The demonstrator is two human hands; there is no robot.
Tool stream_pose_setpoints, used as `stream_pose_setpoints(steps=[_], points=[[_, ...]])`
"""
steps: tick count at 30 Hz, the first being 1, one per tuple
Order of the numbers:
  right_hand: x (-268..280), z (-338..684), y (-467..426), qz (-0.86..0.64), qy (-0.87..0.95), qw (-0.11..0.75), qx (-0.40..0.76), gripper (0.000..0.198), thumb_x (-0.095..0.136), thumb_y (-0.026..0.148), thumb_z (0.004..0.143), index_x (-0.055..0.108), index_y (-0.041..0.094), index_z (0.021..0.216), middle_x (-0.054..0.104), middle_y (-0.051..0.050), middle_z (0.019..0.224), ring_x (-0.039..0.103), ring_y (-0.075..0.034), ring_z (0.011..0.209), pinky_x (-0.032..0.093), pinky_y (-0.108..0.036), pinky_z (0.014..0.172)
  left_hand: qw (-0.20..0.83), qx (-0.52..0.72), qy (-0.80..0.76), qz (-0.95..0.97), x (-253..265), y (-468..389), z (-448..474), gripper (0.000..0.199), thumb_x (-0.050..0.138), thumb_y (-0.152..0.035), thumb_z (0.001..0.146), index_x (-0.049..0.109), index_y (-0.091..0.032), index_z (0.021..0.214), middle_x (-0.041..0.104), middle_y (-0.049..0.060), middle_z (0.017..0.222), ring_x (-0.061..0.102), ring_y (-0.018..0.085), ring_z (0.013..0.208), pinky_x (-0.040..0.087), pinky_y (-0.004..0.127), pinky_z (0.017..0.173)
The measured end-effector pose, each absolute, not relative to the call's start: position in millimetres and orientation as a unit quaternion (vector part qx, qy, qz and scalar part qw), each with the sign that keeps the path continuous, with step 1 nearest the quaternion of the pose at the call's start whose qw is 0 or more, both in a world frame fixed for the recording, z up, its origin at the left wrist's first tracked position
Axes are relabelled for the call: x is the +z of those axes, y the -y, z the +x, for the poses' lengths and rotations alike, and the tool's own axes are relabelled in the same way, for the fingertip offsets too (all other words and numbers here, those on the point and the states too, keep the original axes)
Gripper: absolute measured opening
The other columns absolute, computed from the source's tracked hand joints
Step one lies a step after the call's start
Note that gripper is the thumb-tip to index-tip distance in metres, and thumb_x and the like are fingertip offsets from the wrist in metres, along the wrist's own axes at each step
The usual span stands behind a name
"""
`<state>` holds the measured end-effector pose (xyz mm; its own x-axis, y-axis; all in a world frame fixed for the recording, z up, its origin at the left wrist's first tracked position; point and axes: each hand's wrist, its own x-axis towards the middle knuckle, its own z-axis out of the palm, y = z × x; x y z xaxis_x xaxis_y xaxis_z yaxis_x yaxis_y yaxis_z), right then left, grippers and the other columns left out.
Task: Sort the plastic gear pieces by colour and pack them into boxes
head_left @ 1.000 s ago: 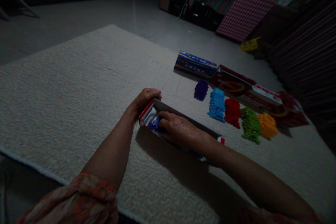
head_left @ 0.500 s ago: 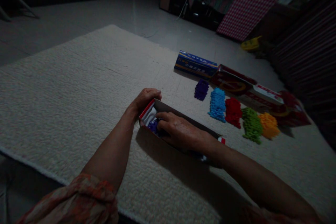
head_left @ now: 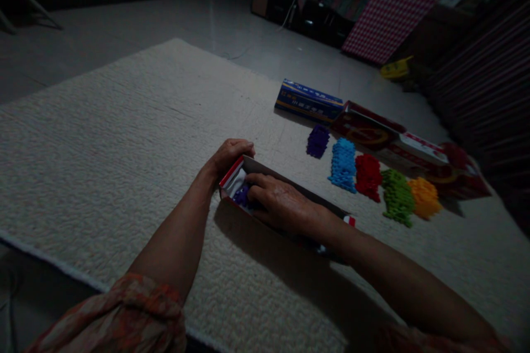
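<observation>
A long, narrow open carton (head_left: 292,183) lies on the pale mat, with a red edge at its left end. My left hand (head_left: 229,154) is closed round the carton's left end, its fingers bent over the far corner. Inside the carton, my right hand (head_left: 285,198) reaches down with bent fingers, close to some small purple plastic pieces (head_left: 240,197). Its fingertips are partly hidden, so what they hold cannot be made out. White material (head_left: 237,181) shows inside at the left end. The right forearm covers much of the carton's right part.
Beyond the carton lie stacks of interlocking plastic pieces: purple (head_left: 318,142), light blue (head_left: 343,165), red (head_left: 368,175), green (head_left: 397,196) and orange (head_left: 424,198). Behind them stand a blue box (head_left: 308,102) and a long dark red box (head_left: 368,129). The mat (head_left: 124,121) spreads over a tiled floor.
My right hand has shifted very slightly inside the carton, and a little more of the purple pieces shows. The left hand and the carton stay in place.
</observation>
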<state>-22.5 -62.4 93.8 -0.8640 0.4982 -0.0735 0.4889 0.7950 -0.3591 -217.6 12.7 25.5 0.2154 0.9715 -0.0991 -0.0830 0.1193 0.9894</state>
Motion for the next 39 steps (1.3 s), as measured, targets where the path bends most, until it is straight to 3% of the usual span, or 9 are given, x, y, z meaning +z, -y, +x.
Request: stream_pose_setpoints(steps=[15,28,39], points=[[96.8,-23.2,65.6,-0.274,0.937,0.016,0.216,0.013,0.065,0.02,0.095,0.066,0.013,0.106,0.061,-0.018,0.133,0.063,-0.025,0.113,0.056,-0.043,0.096,0.598,0.436,-0.448,0.502,23.7,-13.9,-218.1,0.029,0.065,-0.044,0.078,0.066,-0.017,0.067,0.066,0.003,0.063,0.057,0.013,0.054,0.046,0.027,0.056],[127.6,26.7,72.5,-0.326,0.911,0.13,0.218,0.026,0.069,0.012,0.087,0.061,0.02,0.11,0.061,-0.015,0.136,0.064,-0.025,0.118,0.056,-0.043,0.098,0.595,0.443,-0.442,0.505,28.9,-7.8,-215.5,0.029,0.062,-0.041,0.082,0.066,-0.017,0.066,0.063,0.003,0.061,0.054,0.012,0.054,0.043,0.026,0.055],[123.1,44.4,101.1,-0.37,0.889,0.09,0.253,0.022,0.069,0.013,0.087,0.063,0.02,0.108,0.062,-0.014,0.135,0.065,-0.024,0.118,0.056,-0.04,0.098,0.581,0.442,-0.445,0.518,32.5,-6.9,-215.0,0.03,0.061,-0.041,0.081,0.065,-0.017,0.064,0.062,0.003,0.061,0.053,0.012,0.054,0.043,0.026,0.054]])
